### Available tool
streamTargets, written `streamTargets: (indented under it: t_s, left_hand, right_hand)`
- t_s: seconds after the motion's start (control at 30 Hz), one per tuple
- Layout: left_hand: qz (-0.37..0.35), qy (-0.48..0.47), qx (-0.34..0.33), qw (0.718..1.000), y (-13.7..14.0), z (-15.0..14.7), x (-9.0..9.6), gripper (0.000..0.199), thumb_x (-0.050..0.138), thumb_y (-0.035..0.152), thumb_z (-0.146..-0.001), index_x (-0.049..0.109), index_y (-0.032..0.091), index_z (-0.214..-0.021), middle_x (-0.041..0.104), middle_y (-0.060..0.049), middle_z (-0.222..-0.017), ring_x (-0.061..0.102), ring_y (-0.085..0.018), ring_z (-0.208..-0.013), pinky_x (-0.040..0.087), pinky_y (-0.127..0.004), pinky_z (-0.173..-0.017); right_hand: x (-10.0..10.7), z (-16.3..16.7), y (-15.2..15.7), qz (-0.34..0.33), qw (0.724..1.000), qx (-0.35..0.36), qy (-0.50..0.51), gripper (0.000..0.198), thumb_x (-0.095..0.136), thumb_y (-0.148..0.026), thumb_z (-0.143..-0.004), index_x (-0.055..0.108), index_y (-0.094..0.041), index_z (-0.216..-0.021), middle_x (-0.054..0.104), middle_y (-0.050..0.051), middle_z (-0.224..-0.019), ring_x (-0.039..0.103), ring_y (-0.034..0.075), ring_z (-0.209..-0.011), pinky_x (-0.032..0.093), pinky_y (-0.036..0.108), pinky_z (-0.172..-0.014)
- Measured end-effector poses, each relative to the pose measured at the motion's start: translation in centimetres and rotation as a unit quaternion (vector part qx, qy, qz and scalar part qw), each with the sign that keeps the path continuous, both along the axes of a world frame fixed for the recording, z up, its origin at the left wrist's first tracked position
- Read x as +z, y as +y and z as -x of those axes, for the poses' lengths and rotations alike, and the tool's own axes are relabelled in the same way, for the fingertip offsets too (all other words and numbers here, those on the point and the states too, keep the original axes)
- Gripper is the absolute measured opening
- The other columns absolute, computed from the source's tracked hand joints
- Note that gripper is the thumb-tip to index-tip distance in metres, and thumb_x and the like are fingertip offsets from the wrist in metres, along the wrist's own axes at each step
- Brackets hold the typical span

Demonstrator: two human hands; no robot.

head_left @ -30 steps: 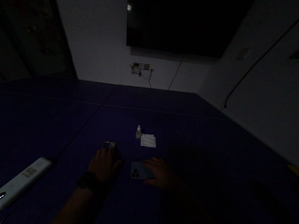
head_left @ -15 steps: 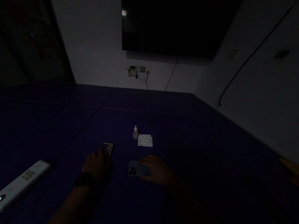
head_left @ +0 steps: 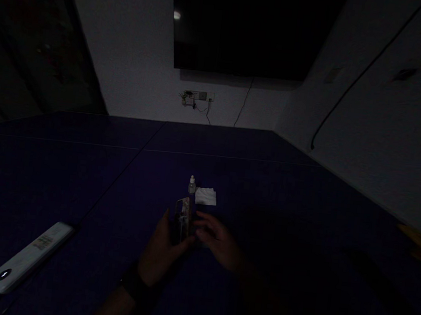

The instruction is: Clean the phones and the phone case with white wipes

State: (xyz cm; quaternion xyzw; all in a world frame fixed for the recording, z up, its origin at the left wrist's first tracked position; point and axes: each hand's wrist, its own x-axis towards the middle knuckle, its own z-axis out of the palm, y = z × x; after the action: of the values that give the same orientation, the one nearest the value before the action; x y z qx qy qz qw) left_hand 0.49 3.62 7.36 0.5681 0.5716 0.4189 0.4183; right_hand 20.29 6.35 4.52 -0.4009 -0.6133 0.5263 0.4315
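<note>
The scene is very dark. My left hand (head_left: 159,252), with a dark band on the wrist, grips a clear, patterned phone case (head_left: 182,219) and holds it tilted up off the table. Just to its right is my right hand (head_left: 218,241), fingers apart and bent toward the case. Whether its fingertips touch the case I cannot tell. A faint edge of the blue phone (head_left: 200,244) shows low beside my right hand, mostly hidden. Beyond the hands stand a small dropper bottle (head_left: 192,185) and a folded white tissue (head_left: 206,196).
On the left of the dark blue table (head_left: 115,207) lies a long white device (head_left: 30,258) with a round display and a cable. A yellowish item (head_left: 419,244) is at the right edge. Sockets with cables (head_left: 197,97) sit below a wall screen (head_left: 254,32).
My left hand has lifted the phone case and brought it right, in front of my right hand. My right hand has let go of the blue phone and raised its fingers.
</note>
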Motion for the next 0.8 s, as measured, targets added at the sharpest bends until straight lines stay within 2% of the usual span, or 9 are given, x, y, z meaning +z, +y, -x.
streamTargets:
  t_s: [0.1,0.17,0.2,0.23,0.3,0.43,0.57,0.7,0.8]
  left_hand:
    - [0.041,-0.134,-0.019,0.99,-1.2,-1.7,-0.6,0.108,0.086,0.049,-0.072,0.028,0.016,-0.157,0.054,-0.022,-0.145,0.05,-0.038,-0.137,0.037,-0.052,-0.114]
    - [0.069,-0.235,-0.068,0.967,-2.0,-1.7,-0.9,0.097,0.085,0.046,-0.074,0.036,0.019,-0.153,0.057,-0.02,-0.143,0.054,-0.037,-0.134,0.038,-0.052,-0.113]
    - [0.082,-0.276,-0.089,0.953,-2.4,-1.6,-1.1,0.089,0.085,0.045,-0.075,0.043,0.019,-0.149,0.058,-0.019,-0.142,0.054,-0.037,-0.133,0.039,-0.052,-0.113]
    - [0.089,-0.309,-0.093,0.942,-2.9,-1.3,-1.2,0.082,0.085,0.045,-0.076,0.049,0.019,-0.145,0.059,-0.019,-0.142,0.055,-0.037,-0.133,0.039,-0.051,-0.114]
    - [0.11,-0.356,-0.084,0.924,-4.0,-0.9,-1.6,0.07,0.083,0.044,-0.078,0.057,0.019,-0.137,0.059,-0.018,-0.141,0.054,-0.037,-0.133,0.04,-0.051,-0.113]
    - [0.157,-0.387,-0.059,0.907,-5.9,-0.7,-2.5,0.065,0.084,0.037,-0.078,0.058,0.022,-0.136,0.061,-0.014,-0.139,0.053,-0.035,-0.134,0.039,-0.048,-0.114]
    - [0.165,-0.429,-0.064,0.886,-6.6,-1.1,-3.4,0.066,0.083,0.035,-0.078,0.057,0.025,-0.138,0.059,-0.013,-0.142,0.051,-0.035,-0.136,0.038,-0.048,-0.114]
    - [0.177,-0.465,-0.097,0.862,-6.5,-1.3,-3.7,0.064,0.076,0.044,-0.082,0.056,0.024,-0.139,0.059,-0.014,-0.142,0.052,-0.036,-0.135,0.039,-0.05,-0.112]
    - [0.14,-0.448,-0.067,0.88,-6.1,-1.7,-3.6,0.071,0.076,0.045,-0.08,0.049,0.024,-0.143,0.058,-0.014,-0.142,0.053,-0.034,-0.134,0.044,-0.047,-0.107]
  right_hand:
    - [0.4,-0.2,-0.6,-0.001,0.999,0.043,0.002,0.054,0.064,-0.057,-0.091,0.059,-0.026,-0.134,0.07,0.01,-0.124,0.067,0.026,-0.112,0.053,0.045,-0.096]
    - [0.7,-1.3,-0.3,-0.027,0.995,0.035,-0.094,0.047,0.046,-0.054,-0.101,0.06,-0.025,-0.134,0.07,0.011,-0.126,0.068,0.025,-0.112,0.053,0.044,-0.096]
    - [0.9,-1.9,0.1,-0.045,0.985,0.018,-0.163,0.046,0.037,-0.051,-0.104,0.061,-0.024,-0.134,0.069,0.011,-0.127,0.068,0.025,-0.11,0.054,0.045,-0.095]
    - [1.0,-2.6,0.5,-0.073,0.964,0.003,-0.255,0.046,0.033,-0.047,-0.105,0.06,-0.024,-0.135,0.068,0.011,-0.13,0.066,0.025,-0.114,0.052,0.045,-0.098]
    - [1.2,-3.7,1.4,-0.094,0.939,-0.002,-0.331,0.044,0.051,-0.044,-0.098,0.064,-0.019,-0.131,0.066,0.016,-0.132,0.06,0.031,-0.122,0.045,0.05,-0.105]
    - [0.8,-4.2,2.4,-0.12,0.904,0.044,-0.408,0.066,0.081,-0.038,-0.073,0.064,-0.018,-0.134,0.063,0.017,-0.134,0.054,0.037,-0.127,0.037,0.052,-0.11]
    - [0.1,-3.3,2.8,-0.144,0.874,0.089,-0.455,0.083,0.085,-0.033,-0.065,0.057,-0.02,-0.142,0.061,0.015,-0.137,0.053,0.035,-0.126,0.037,0.047,-0.109]
    - [-0.2,-2.8,3.6,-0.158,0.858,0.105,-0.477,0.079,0.085,-0.034,-0.065,0.06,-0.02,-0.138,0.065,0.015,-0.128,0.057,0.034,-0.118,0.041,0.045,-0.103]
    - [-0.3,-2.7,4.1,-0.167,0.859,0.104,-0.473,0.068,0.088,-0.035,-0.057,0.069,-0.022,-0.122,0.068,0.012,-0.115,0.059,0.034,-0.109,0.043,0.045,-0.097]
